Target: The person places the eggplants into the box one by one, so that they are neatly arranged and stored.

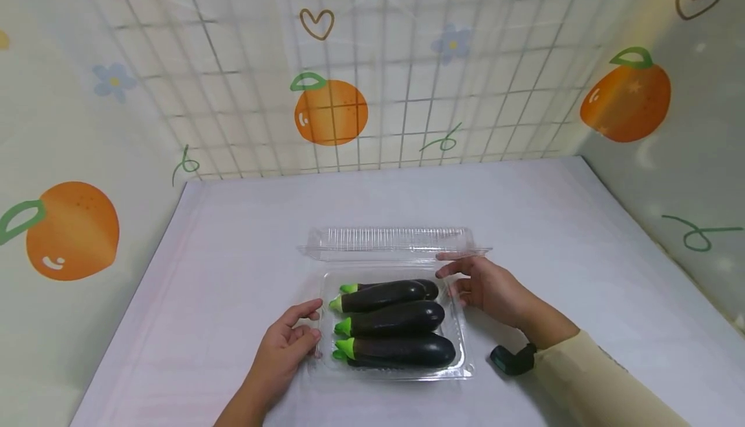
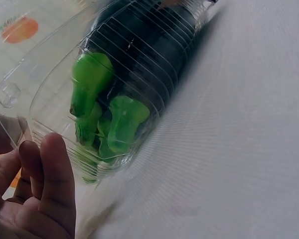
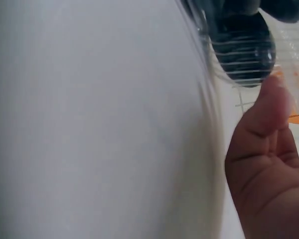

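Note:
A clear plastic clamshell box (image 1: 392, 375) lies on the white-covered table, its hinged lid (image 1: 390, 239) tipped back on the far side. Several dark eggplants (image 1: 401, 351) with bright green stems lie in the base, all pointing their stems left. My left hand (image 1: 283, 341) grips the left side of the box; the left wrist view shows the thumb and fingers on either side of the plastic rim. At the back right corner, my right hand (image 1: 491, 288) holds the edge, fingers over the rim near the lid, thumb (image 3: 275, 102) against the side wall.
A dark wrist-worn device (image 1: 513, 360) sits by the right sleeve (image 1: 599, 375). Behind the table (image 1: 244, 220) stands a white wire grid (image 1: 419, 110) under a sheer cloth printed with oranges and hearts. Similar printed cloth (image 1: 64, 123) hangs along both sides.

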`<state>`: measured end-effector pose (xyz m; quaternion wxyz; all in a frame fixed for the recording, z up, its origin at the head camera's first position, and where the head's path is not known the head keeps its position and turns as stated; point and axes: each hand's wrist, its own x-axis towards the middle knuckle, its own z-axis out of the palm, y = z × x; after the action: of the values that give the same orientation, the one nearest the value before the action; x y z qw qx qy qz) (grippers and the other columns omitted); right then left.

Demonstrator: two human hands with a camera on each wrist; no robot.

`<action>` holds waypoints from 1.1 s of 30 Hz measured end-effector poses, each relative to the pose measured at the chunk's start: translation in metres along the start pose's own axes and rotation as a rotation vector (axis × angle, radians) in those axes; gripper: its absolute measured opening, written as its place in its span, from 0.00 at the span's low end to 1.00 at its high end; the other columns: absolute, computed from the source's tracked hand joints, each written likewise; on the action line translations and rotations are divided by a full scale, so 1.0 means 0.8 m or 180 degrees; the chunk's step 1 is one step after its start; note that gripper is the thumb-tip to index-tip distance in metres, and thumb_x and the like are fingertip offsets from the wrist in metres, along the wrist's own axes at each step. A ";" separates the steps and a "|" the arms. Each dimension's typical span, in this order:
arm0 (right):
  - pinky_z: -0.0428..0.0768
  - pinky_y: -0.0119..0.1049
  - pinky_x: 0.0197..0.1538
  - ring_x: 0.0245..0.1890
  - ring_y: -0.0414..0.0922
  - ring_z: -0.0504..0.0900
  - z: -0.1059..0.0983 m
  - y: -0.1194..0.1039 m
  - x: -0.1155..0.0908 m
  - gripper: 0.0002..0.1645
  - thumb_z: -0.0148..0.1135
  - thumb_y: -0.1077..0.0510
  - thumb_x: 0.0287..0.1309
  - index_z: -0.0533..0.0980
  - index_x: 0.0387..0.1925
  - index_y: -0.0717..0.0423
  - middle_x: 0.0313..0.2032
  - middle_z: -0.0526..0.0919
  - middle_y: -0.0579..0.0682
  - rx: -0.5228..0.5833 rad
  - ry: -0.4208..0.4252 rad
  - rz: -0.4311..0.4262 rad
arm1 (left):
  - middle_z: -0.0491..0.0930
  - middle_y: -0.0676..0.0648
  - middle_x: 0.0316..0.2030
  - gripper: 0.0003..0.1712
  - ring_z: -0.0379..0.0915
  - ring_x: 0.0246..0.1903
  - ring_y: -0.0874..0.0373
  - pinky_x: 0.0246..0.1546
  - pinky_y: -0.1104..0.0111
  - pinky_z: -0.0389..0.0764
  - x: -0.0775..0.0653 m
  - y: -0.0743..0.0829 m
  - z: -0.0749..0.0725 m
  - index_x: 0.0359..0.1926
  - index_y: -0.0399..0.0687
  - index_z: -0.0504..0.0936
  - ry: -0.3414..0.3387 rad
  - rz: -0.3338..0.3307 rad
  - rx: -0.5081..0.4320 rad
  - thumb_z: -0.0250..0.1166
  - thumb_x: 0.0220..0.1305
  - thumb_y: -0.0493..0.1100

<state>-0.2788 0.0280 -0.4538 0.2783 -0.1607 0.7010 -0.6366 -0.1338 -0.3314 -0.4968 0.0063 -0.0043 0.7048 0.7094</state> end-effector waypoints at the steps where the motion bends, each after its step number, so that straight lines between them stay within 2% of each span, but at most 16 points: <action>1: 0.83 0.36 0.43 0.41 0.45 0.79 0.000 0.001 0.000 0.32 0.31 0.44 0.80 0.60 0.72 0.59 0.55 0.74 0.56 -0.0009 -0.0014 -0.0005 | 0.70 0.40 0.53 0.27 0.73 0.28 0.65 0.34 0.75 0.82 0.000 0.001 0.000 0.67 0.40 0.75 0.0002 -0.0007 -0.0001 0.62 0.66 0.31; 4: 0.83 0.36 0.44 0.42 0.44 0.80 -0.002 0.003 0.000 0.28 0.38 0.44 0.80 0.65 0.67 0.58 0.51 0.77 0.51 -0.0033 -0.0072 -0.0068 | 0.69 0.40 0.53 0.27 0.73 0.29 0.65 0.34 0.75 0.82 0.000 0.000 0.000 0.67 0.39 0.74 -0.0004 -0.0010 -0.0019 0.62 0.66 0.30; 7: 0.84 0.36 0.49 0.47 0.42 0.81 -0.006 0.006 -0.002 0.24 0.45 0.48 0.79 0.68 0.66 0.57 0.53 0.79 0.49 -0.0139 -0.0118 -0.0127 | 0.71 0.40 0.55 0.27 0.75 0.31 0.66 0.35 0.74 0.82 0.001 -0.001 0.000 0.66 0.39 0.74 -0.0002 -0.0047 -0.0051 0.62 0.67 0.31; 9: 0.84 0.37 0.52 0.51 0.42 0.82 -0.007 0.009 -0.005 0.25 0.50 0.50 0.77 0.68 0.69 0.53 0.57 0.79 0.49 -0.0325 -0.0059 -0.0091 | 0.72 0.39 0.57 0.27 0.75 0.33 0.66 0.34 0.74 0.82 0.001 -0.003 0.000 0.66 0.40 0.74 0.0007 -0.0072 -0.0047 0.62 0.67 0.32; 11: 0.85 0.38 0.51 0.52 0.44 0.81 -0.007 0.011 -0.010 0.27 0.54 0.51 0.75 0.68 0.70 0.53 0.60 0.77 0.54 -0.0538 0.0030 -0.0072 | 0.73 0.38 0.59 0.27 0.75 0.33 0.66 0.34 0.75 0.81 0.000 -0.003 0.000 0.66 0.41 0.74 0.0024 -0.0083 -0.0030 0.62 0.67 0.32; 14: 0.86 0.40 0.48 0.49 0.47 0.82 -0.004 0.011 -0.020 0.30 0.60 0.52 0.71 0.68 0.70 0.52 0.58 0.75 0.60 -0.0876 0.0172 -0.0050 | 0.73 0.38 0.60 0.27 0.75 0.33 0.66 0.34 0.75 0.80 0.000 -0.004 -0.001 0.67 0.41 0.74 0.0011 -0.0065 -0.0021 0.61 0.67 0.33; 17: 0.87 0.41 0.45 0.47 0.50 0.83 0.002 0.008 -0.033 0.32 0.61 0.54 0.69 0.67 0.71 0.51 0.56 0.75 0.63 -0.1034 0.0189 -0.0074 | 0.72 0.39 0.60 0.27 0.77 0.37 0.64 0.36 0.73 0.82 0.000 -0.004 -0.001 0.67 0.42 0.74 -0.0005 -0.0070 -0.0061 0.62 0.68 0.34; 21: 0.87 0.43 0.44 0.48 0.52 0.84 0.009 0.002 -0.051 0.38 0.61 0.55 0.68 0.59 0.76 0.51 0.57 0.73 0.66 -0.1015 0.0025 -0.0089 | 0.72 0.39 0.60 0.27 0.79 0.40 0.62 0.38 0.72 0.83 0.000 -0.001 -0.001 0.67 0.43 0.74 0.0035 -0.0123 -0.0108 0.64 0.68 0.35; 28: 0.87 0.44 0.44 0.48 0.53 0.84 0.024 0.003 -0.082 0.45 0.60 0.56 0.69 0.51 0.80 0.43 0.61 0.68 0.67 -0.0883 -0.0181 -0.0041 | 0.72 0.39 0.63 0.29 0.81 0.43 0.60 0.41 0.70 0.85 0.001 0.002 -0.002 0.68 0.44 0.73 0.0098 -0.0302 -0.0202 0.64 0.67 0.35; 33: 0.86 0.41 0.40 0.38 0.49 0.85 0.038 0.016 -0.105 0.44 0.58 0.62 0.68 0.51 0.80 0.46 0.53 0.68 0.66 -0.0734 -0.0201 -0.0181 | 0.70 0.37 0.65 0.31 0.82 0.46 0.59 0.42 0.69 0.86 -0.002 0.002 -0.005 0.70 0.42 0.70 -0.0060 -0.0334 -0.0225 0.65 0.67 0.39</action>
<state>-0.1924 0.0536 -0.4517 0.2618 -0.2314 0.7556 -0.5541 -0.1319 -0.3353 -0.4949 0.0500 -0.0348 0.6781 0.7325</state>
